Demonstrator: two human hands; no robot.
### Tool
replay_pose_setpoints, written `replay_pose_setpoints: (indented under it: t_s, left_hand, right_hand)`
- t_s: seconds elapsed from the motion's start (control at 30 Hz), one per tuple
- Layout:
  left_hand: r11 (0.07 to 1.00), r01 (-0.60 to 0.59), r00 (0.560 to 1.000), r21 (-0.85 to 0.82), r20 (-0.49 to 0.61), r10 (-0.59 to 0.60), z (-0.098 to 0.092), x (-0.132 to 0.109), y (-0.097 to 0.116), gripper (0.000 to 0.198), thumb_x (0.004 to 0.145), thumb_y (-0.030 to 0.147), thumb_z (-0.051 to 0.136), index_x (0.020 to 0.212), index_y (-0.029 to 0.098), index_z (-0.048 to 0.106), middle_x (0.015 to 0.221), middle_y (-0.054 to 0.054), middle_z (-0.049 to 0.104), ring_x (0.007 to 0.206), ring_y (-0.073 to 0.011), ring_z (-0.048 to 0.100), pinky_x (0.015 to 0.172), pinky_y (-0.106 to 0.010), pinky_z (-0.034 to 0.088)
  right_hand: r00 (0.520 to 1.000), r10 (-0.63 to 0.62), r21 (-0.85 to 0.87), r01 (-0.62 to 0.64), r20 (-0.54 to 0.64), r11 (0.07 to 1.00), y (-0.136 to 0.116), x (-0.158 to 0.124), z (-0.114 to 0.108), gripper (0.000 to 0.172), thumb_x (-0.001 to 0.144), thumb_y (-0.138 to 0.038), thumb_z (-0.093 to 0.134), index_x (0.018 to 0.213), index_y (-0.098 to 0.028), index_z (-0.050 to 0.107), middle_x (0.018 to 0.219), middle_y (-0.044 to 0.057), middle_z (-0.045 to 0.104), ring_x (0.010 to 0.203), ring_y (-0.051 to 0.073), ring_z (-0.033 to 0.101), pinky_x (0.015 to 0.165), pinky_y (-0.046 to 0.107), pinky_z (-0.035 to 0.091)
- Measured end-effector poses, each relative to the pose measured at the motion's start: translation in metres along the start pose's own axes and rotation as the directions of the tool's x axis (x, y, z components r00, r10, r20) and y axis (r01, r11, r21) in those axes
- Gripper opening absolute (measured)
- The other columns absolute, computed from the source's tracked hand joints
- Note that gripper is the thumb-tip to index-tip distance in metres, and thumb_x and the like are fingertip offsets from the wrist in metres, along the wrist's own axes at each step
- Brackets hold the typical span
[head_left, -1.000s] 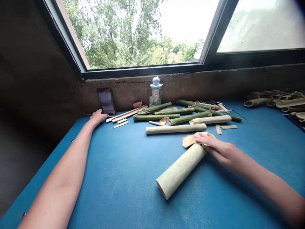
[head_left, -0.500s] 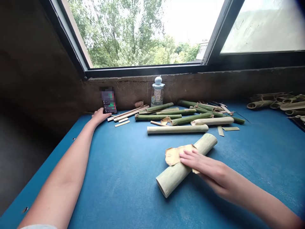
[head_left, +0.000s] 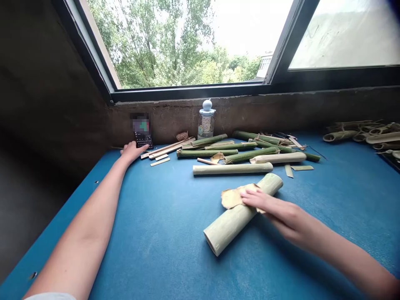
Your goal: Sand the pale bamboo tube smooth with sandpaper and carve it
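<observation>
My right hand presses a tan sheet of sandpaper over a thick, pale bamboo tube, its fingers together on the sheet. The tube lies slantwise, its hollow near end towards me. At the far left my left hand rests beside a phone propped against the wall. Its fingers are apart and the thumb reaches the phone's lower edge. A keyboard shows on the screen; the top of the phone is blurred out.
Behind the tube lie a thinner peeled bamboo stick and several green bamboo pieces. A glass bottle with a blue lid stands by the wall. More bamboo tubes are piled at the far right of the blue table.
The right hand and sandpaper have slid up and right along the tube. A keyboard has come up on the phone, and the left thumb has shifted slightly to the right.
</observation>
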State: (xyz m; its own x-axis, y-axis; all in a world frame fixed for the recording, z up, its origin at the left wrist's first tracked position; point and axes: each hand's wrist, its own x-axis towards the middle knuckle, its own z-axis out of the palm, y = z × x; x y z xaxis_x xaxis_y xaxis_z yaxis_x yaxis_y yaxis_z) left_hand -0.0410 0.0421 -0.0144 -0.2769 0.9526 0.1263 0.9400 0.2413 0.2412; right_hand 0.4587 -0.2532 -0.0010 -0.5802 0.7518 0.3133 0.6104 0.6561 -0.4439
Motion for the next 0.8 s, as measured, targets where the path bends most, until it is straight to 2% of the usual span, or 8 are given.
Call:
replay_pose_setpoints:
  t_s: [0.07, 0.2, 0.33, 0.5, 0.63, 0.67, 0.73, 0.8]
  left_hand:
    - [1.000, 0.007, 1.000, 0.002, -0.012, -0.007, 0.001, 0.000, 0.000, 0.089, 0.081, 0.075, 0.045, 0.139, 0.009, 0.052, 0.143, -0.026, 0.053, 0.136, -0.0449, 0.044, 0.107, -0.053, 0.038]
    - [1.000, 0.013, 1.000, -0.025, -0.010, -0.013, 0.001, 0.000, 0.001, 0.088, 0.082, 0.075, 0.042, 0.140, 0.010, 0.053, 0.142, -0.026, 0.054, 0.136, -0.0450, 0.044, 0.105, -0.054, 0.038]
    - [0.999, 0.015, 0.999, -0.028, -0.048, -0.017, 0.002, 0.000, 0.003, 0.087, 0.083, 0.076, 0.040, 0.139, 0.011, 0.053, 0.140, -0.027, 0.056, 0.135, -0.0466, 0.044, 0.104, -0.057, 0.038]
    - [1.000, 0.019, 1.000, -0.020, -0.024, -0.020, 0.004, 0.004, 0.001, 0.085, 0.084, 0.075, 0.038, 0.137, 0.010, 0.054, 0.143, -0.027, 0.053, 0.137, -0.0450, 0.042, 0.106, -0.054, 0.037]
    - [1.000, 0.008, 1.000, -0.014, 0.000, -0.008, 0.003, 0.006, -0.002, 0.077, 0.083, 0.067, 0.044, 0.136, 0.012, 0.054, 0.145, -0.024, 0.053, 0.136, -0.0439, 0.043, 0.106, -0.053, 0.038]
    - [1.000, 0.004, 1.000, -0.005, 0.008, -0.004, 0.003, 0.006, -0.002, 0.076, 0.083, 0.065, 0.046, 0.136, 0.012, 0.054, 0.145, -0.024, 0.052, 0.135, -0.0436, 0.044, 0.106, -0.052, 0.039]
    - [1.000, 0.004, 1.000, 0.013, 0.015, -0.004, 0.002, 0.005, -0.001, 0.074, 0.081, 0.061, 0.049, 0.135, 0.011, 0.054, 0.144, -0.024, 0.053, 0.135, -0.0432, 0.044, 0.106, -0.051, 0.039]
    - [1.000, 0.008, 1.000, 0.021, 0.011, -0.009, 0.003, 0.005, 0.001, 0.075, 0.081, 0.063, 0.049, 0.134, 0.010, 0.054, 0.144, -0.024, 0.053, 0.135, -0.0433, 0.044, 0.106, -0.051, 0.039]
  right_hand:
    - [0.999, 0.016, -0.062, -0.018, -0.029, 0.998, -0.001, -0.001, -0.001, 0.051, 0.099, -0.011, 0.041, 0.146, -0.025, 0.054, 0.151, 0.005, 0.053, 0.145, 0.027, 0.041, 0.123, 0.049, 0.031]
    - [0.986, -0.126, -0.038, 0.131, 0.108, 0.991, -0.010, -0.001, 0.001, 0.057, 0.099, -0.007, 0.040, 0.152, -0.025, 0.045, 0.152, 0.004, 0.051, 0.145, 0.022, 0.042, 0.124, 0.041, 0.032]
    - [0.999, -0.045, -0.114, 0.044, -0.002, 0.993, -0.013, 0.001, 0.004, 0.054, 0.100, -0.008, 0.040, 0.151, -0.024, 0.047, 0.155, 0.004, 0.049, 0.148, 0.023, 0.037, 0.125, 0.044, 0.029]
    - [0.992, -0.092, -0.068, 0.098, 0.084, 0.993, -0.005, -0.002, 0.003, 0.056, 0.100, -0.009, 0.039, 0.154, -0.026, 0.043, 0.155, 0.004, 0.047, 0.147, 0.023, 0.039, 0.124, 0.042, 0.032]
    - [0.995, 0.033, -0.137, -0.046, -0.095, 0.990, 0.012, -0.004, 0.003, 0.050, 0.101, -0.013, 0.041, 0.149, -0.026, 0.051, 0.154, 0.005, 0.049, 0.146, 0.027, 0.039, 0.123, 0.048, 0.032]
    - [0.993, 0.054, -0.158, -0.071, -0.108, 0.985, 0.012, -0.003, 0.003, 0.050, 0.101, -0.013, 0.041, 0.149, -0.025, 0.051, 0.154, 0.006, 0.049, 0.146, 0.028, 0.039, 0.124, 0.049, 0.031]
    - [0.998, 0.030, -0.166, -0.038, -0.050, 0.985, 0.002, -0.001, 0.005, 0.050, 0.101, -0.012, 0.041, 0.150, -0.022, 0.049, 0.156, 0.007, 0.047, 0.148, 0.026, 0.037, 0.125, 0.048, 0.029]
    - [0.998, -0.045, -0.123, 0.051, 0.047, 0.991, -0.014, 0.001, 0.006, 0.051, 0.101, -0.009, 0.039, 0.151, -0.021, 0.046, 0.156, 0.007, 0.046, 0.148, 0.023, 0.037, 0.126, 0.044, 0.027]
